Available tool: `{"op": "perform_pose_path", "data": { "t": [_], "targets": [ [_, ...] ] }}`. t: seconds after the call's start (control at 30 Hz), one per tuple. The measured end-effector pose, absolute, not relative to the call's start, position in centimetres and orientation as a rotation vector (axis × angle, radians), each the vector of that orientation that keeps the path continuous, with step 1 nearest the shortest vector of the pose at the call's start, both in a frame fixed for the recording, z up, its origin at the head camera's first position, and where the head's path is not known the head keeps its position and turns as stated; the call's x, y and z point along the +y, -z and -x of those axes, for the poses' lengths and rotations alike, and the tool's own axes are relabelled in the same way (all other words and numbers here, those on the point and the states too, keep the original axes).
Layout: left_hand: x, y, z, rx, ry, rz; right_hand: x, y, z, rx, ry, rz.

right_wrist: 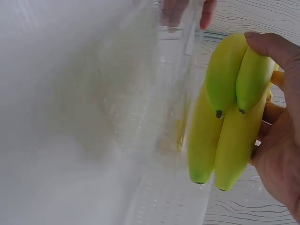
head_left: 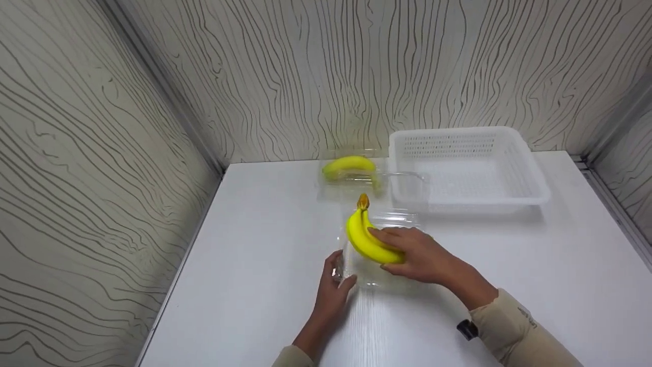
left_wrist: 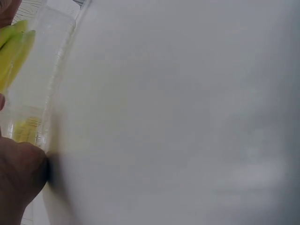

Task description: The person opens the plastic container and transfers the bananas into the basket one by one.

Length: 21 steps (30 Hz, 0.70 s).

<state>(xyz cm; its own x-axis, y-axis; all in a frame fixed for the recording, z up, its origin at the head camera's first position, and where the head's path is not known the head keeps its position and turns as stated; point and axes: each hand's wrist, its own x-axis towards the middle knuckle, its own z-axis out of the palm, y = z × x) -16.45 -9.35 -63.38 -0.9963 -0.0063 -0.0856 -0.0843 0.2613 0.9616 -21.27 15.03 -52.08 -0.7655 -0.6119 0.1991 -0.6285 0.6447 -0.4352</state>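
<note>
My right hand (head_left: 425,257) grips a bunch of yellow bananas (head_left: 365,242), stem pointing away from me. In the right wrist view, several bananas (right_wrist: 201,145) with greenish tips show, the thumb lying across one. The bunch is held above a clear plastic clamshell box (head_left: 374,282), its lid folded back toward the far side. At the box's left edge, my left hand (head_left: 332,290) pinches the plastic between thumb and fingers. The left wrist view shows that thumb (left_wrist: 21,168) against the box wall (left_wrist: 56,70).
Behind the open box, another clear plastic box (head_left: 326,192) holds a banana (head_left: 351,164) near the back wall. A white perforated basket (head_left: 468,201) stands at the back right of the white table (head_left: 254,244). Patterned walls (head_left: 285,76) enclose the back and sides.
</note>
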Motion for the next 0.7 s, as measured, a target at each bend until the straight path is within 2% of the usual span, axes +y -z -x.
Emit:
{"op": "perform_pose_path", "data": {
  "t": [0.7],
  "targets": [
    [-8.9, 63.5, 15.9, 2.484, -1.862, 0.128, 20.9, 46.6, 19.2, -2.481, -0.631, -0.874]
  ]
}}
